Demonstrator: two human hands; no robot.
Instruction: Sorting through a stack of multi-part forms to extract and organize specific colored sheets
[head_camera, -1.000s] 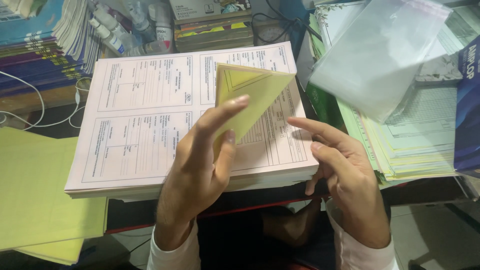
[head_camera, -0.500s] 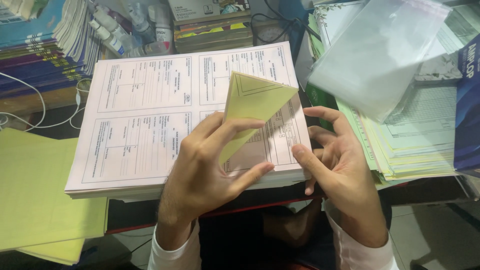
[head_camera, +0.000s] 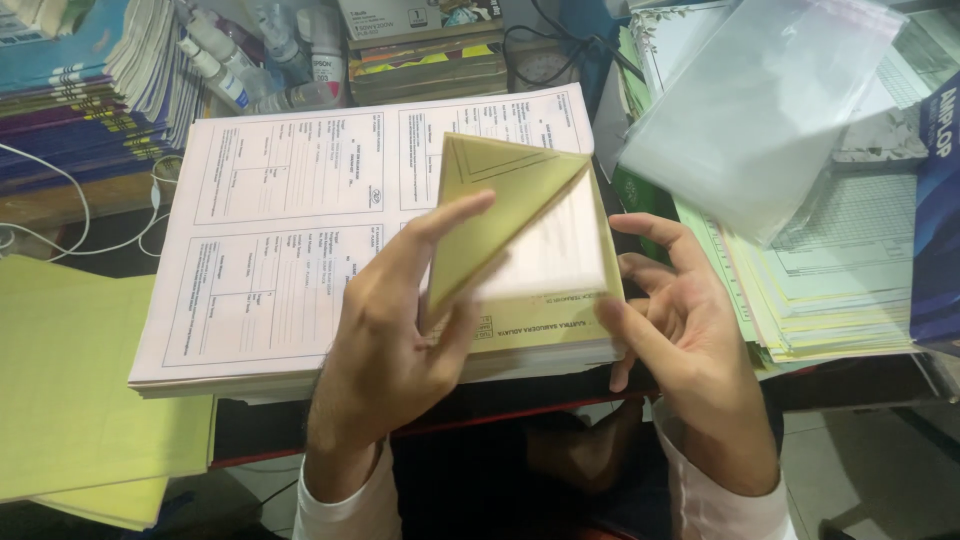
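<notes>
Where the near edge of the desk (head_camera: 300, 440) meets both sleeves, left hand (head_camera: 385, 340) pinches the yellow booklet's (head_camera: 520, 250) lifted cover between thumb and forefinger; right hand (head_camera: 690, 330) cradles its right edge, thumb on the lower corner. Booklet stands tilted over the near right corner of the printed form stack (head_camera: 290, 230). Beyond: clear plastic sleeves (head_camera: 760, 110), far right.

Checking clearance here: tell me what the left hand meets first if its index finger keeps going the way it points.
Likely nothing new: the left hand already touches the folded yellow sheet. Beyond lies the form stack.
</notes>
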